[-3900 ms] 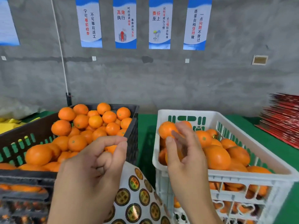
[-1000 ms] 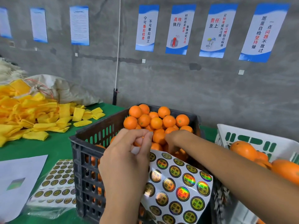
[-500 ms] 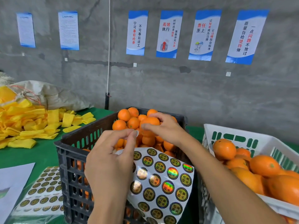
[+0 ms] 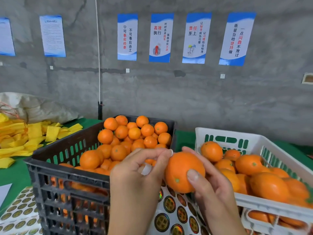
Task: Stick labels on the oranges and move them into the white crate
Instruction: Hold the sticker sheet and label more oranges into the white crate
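Here, at lower centre of the frame, the right hand (image 4: 210,189) holds one orange (image 4: 183,172), its grip closed around the fruit with the thumb across the front and the fingers behind. The orange sits in the air between the black crate (image 4: 67,180) at lower left and the white crate (image 4: 264,203) at lower right, just above the label sheet (image 4: 176,212). The left hand (image 4: 135,180) has its grip narrow, fingertips pinched together and touching the upper left of the orange; whether a label lies between them cannot be told. Both crates contain heaped oranges. A second sheet of labels (image 4: 18,209) lies on the green table (image 4: 11,175) at far lower left, with yellow foam sleeves (image 4: 25,138) at middle left. Four blue-and-white posters (image 4: 196,38) hang on the grey wall (image 4: 186,99) in the upper half.
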